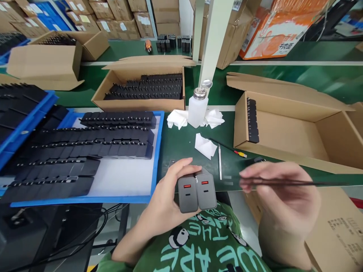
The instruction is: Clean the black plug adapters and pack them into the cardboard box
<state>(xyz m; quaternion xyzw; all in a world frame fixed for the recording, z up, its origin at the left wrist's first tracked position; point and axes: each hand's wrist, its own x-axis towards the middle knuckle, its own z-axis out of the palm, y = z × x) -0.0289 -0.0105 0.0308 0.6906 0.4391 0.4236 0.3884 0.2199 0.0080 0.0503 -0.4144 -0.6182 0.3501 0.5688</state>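
My left hand (167, 196) is wrapped around two dark grey USB chargers (187, 204) held side by side. Their port ends face me, each with an orange-red slot above a smaller dark slot. To the right, my right hand (286, 196) pinches a long, thin black stick-like tool (312, 183), which lies level and points right; its exact kind is unclear. Between the hands, on the green bench, lie a slim silver pen-like tool (220, 162) and a black cable (227, 146) with a red and yellow end.
A blue tray (159, 151) with rows of black chargers stands left. Behind are a carton (136, 104) of chargers, a white pump bottle (197, 109) and crumpled tissues (177, 119). An open carton (289, 128) at right holds one row of chargers. A white post (215, 37) rises mid-bench.
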